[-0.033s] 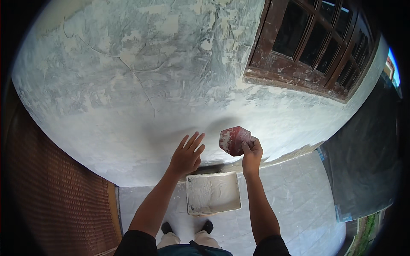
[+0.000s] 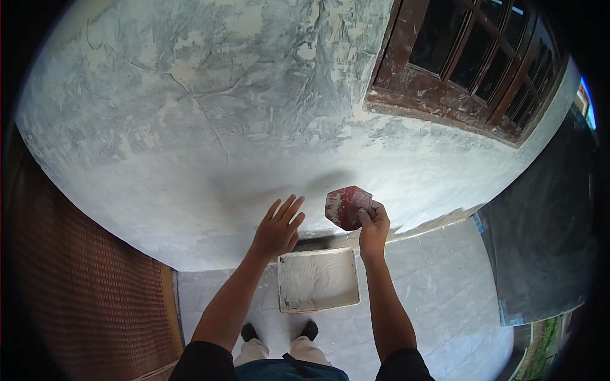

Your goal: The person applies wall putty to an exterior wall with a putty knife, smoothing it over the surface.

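Red and smeared with white, a flat many-sided scraper (image 2: 347, 206) is sitting in my right hand (image 2: 373, 226), just in front of the plastered wall (image 2: 190, 127). The fingers (image 2: 367, 218) of that hand are closing around its lower right edge, thumb pressing on the face, so the blade is standing upright and facing me. My left hand (image 2: 277, 230) is reaching toward the wall with its fingers (image 2: 286, 208) spreading wide and holding nothing; I cannot tell whether the tips are touching the plaster. The scraper's face is looking patchy, dark red showing through pale streaks of filler. Below my hands a rectangular tray (image 2: 318, 280) of white paste is lying on the tiled floor (image 2: 438, 286), near my dark shoes (image 2: 309, 329). A brown wooden window frame (image 2: 470, 63) is sitting in the wall to the upper right.
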### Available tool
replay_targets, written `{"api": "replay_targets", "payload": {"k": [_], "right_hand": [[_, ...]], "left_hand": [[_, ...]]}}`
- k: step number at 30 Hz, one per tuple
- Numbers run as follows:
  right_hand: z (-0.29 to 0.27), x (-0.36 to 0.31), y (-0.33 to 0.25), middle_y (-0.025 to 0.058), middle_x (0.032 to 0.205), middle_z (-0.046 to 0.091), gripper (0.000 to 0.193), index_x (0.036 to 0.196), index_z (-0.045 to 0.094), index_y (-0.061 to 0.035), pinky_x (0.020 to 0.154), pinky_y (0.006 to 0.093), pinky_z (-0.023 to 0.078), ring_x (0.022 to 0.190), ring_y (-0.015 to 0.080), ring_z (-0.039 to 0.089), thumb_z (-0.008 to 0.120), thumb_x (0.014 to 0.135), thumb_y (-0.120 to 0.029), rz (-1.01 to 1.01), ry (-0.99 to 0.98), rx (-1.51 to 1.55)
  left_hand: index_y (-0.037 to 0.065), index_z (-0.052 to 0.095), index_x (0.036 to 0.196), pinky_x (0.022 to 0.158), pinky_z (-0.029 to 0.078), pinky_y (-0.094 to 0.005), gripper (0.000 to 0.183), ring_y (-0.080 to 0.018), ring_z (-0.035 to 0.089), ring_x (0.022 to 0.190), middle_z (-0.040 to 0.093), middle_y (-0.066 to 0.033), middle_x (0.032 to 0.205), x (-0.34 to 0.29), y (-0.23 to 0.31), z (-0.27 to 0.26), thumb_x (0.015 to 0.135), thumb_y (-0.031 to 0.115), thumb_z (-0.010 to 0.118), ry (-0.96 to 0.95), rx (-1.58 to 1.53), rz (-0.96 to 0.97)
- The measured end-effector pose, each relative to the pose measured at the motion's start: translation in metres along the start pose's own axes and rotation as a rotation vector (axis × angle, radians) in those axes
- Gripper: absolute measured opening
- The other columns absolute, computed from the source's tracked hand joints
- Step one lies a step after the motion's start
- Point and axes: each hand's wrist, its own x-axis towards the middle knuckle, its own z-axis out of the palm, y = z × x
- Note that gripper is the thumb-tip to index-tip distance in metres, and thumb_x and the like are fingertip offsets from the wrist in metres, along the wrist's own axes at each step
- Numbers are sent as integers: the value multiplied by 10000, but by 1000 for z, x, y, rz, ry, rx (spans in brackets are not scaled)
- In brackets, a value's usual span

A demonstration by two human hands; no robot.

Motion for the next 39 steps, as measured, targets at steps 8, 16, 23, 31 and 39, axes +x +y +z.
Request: {"api": "replay_targets", "payload": {"k": [8, 16, 23, 31, 39], "right_hand": [[-31, -50, 110, 113, 1060, 664, 237, 1148, 553, 60, 875, 266, 471, 957, 126, 617, 544, 914, 27, 255, -20, -66], [-70, -101, 207, 145, 1019, 694, 260, 1154, 580, 66, 794, 279, 503, 894, 153, 658, 560, 898, 29, 433, 129, -226], [-100, -130, 272, 148, 922, 713, 262, 1093, 641, 44, 773, 327, 502, 820, 203, 681, 589, 845, -20, 571, 217, -530], [-107, -137, 314, 162, 883, 725, 243, 1046, 664, 32, 792, 356, 513, 816, 269, 706, 620, 817, -38, 578, 233, -705], [-99, -130, 334, 229, 832, 700, 225, 1032, 661, 36, 710, 396, 540, 749, 362, 703, 631, 819, -30, 233, 133, -827]], "left_hand": [[34, 512, 1199, 1048, 417, -450, 461, -319, 504, 1262, 550, -152, 1312, -88, 32, 82, 753, 41, 627, -237, -188, -204], [15, 536, 1142, 940, 458, -443, 401, -335, 572, 1115, 588, -149, 1196, -171, 62, 130, 744, -21, 577, -421, -325, -365], [22, 537, 1178, 975, 436, -431, 409, -307, 534, 1198, 578, -144, 1236, -222, 80, 165, 775, 47, 597, -557, -323, -437], [22, 531, 1181, 1009, 417, -429, 409, -312, 509, 1226, 558, -143, 1263, -249, 101, 189, 778, 61, 586, -591, -360, -460], [26, 530, 1168, 1008, 413, -432, 417, -317, 500, 1232, 548, -140, 1268, -260, 102, 207, 756, 47, 590, -591, -380, -467]]}}
